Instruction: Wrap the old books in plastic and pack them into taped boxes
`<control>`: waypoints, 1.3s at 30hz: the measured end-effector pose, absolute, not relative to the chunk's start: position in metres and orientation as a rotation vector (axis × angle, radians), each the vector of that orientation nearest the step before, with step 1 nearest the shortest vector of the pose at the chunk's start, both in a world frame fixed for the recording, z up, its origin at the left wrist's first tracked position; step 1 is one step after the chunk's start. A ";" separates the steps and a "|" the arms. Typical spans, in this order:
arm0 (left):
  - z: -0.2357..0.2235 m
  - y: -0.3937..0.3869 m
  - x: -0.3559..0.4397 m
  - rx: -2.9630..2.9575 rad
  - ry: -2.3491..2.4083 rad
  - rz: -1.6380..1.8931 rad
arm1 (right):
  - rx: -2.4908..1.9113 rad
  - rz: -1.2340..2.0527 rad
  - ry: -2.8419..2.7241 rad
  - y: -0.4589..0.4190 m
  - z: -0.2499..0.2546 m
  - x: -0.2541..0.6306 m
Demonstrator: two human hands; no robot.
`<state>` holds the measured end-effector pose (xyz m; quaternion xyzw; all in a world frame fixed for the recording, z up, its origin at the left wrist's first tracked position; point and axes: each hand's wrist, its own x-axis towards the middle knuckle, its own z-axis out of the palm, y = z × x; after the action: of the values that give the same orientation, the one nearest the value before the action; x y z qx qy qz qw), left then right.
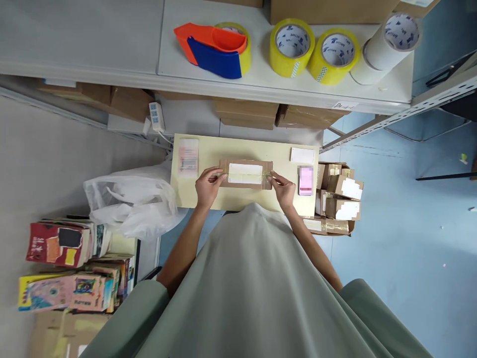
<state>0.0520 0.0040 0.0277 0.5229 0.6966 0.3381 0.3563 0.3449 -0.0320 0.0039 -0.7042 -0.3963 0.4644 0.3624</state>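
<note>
A small brown cardboard box (pixel 246 185) with a white label (pixel 238 167) lies on the pale yellow table. Across the label runs a thin, clear yellowish strip of tape (pixel 248 174), stretched from one hand to the other. My left hand (pixel 209 185) pinches its left end at the box's left edge. At the right edge, my right hand (pixel 282 188) has its thumb and fingertips closed on the other end. Whether the strip's middle touches the box I cannot tell.
A phone (pixel 306 180) and a white card (pixel 302 155) lie on the table's right; a paper slip (pixel 188 155) is on its left. Boxed parcels (pixel 343 199) stand right, a plastic bag (pixel 130 199) and books (pixel 59 243) left. Tape rolls (pixel 292 47) and a tape dispenser (pixel 214 52) sit on the shelf.
</note>
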 end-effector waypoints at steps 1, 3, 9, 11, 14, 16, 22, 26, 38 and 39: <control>0.027 0.003 0.053 1.340 1.814 0.874 | -1.818 1.202 -1.003 -0.032 0.004 0.344; 0.028 0.002 0.055 1.332 1.846 0.880 | -1.826 1.181 -0.966 -0.032 0.007 0.343; 0.035 0.002 0.048 1.382 1.854 0.989 | -1.848 1.134 -0.963 -0.027 0.021 0.339; 0.034 0.004 0.045 1.376 1.844 0.994 | -1.860 1.129 -0.981 -0.024 0.022 0.337; 0.025 0.006 0.041 1.337 1.812 0.995 | -1.872 1.102 -1.002 -0.023 0.020 0.333; 0.018 0.007 0.040 1.296 1.773 1.004 | -1.889 1.081 -1.018 -0.025 0.017 0.331; 0.003 0.008 0.034 1.231 1.641 1.069 | -1.866 1.022 -0.986 -0.031 0.011 0.329; -0.002 0.009 0.031 1.225 1.579 1.079 | -1.820 1.045 -0.884 -0.033 0.007 0.329; 0.027 0.041 0.020 1.801 1.446 1.060 | -1.870 0.392 -1.606 0.008 0.085 0.308; 0.038 0.052 0.021 1.850 1.415 1.092 | -1.817 0.296 -1.704 0.028 0.103 0.299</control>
<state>0.0209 0.0519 0.0383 0.6902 0.5279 0.4074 0.2810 0.2993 0.0283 0.1033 -0.6883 -0.6455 0.1122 0.3115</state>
